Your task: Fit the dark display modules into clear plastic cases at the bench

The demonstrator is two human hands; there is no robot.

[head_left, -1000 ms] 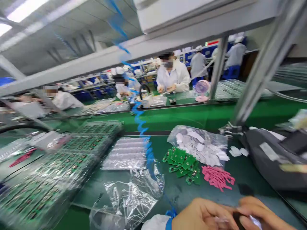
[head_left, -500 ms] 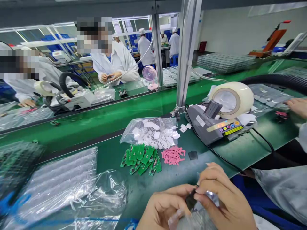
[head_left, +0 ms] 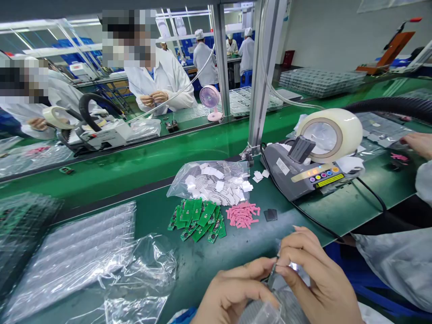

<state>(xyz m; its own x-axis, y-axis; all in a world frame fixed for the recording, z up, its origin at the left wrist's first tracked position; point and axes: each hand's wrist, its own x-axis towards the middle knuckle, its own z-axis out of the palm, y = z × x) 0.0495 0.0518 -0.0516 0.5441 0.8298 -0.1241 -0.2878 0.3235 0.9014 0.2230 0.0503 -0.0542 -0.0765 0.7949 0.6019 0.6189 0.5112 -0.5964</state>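
Observation:
My left hand and my right hand meet at the bottom edge, fingers pinched together on a small dark part with a bit of clear film beside it. Just beyond them on the green mat lie a pile of green circuit boards, a heap of pink strips and a small black square. A clear bag of white pads lies behind those.
A grey tape dispenser with a big clear tape roll stands at the right, its black cable running past my hands. Clear plastic bags cover the left. A co-worker's hand reaches in at far right. People work across the green belt.
The view has swung from the left of the bench to the tape dispenser side. My hands have stayed together on the small part, shifting slightly.

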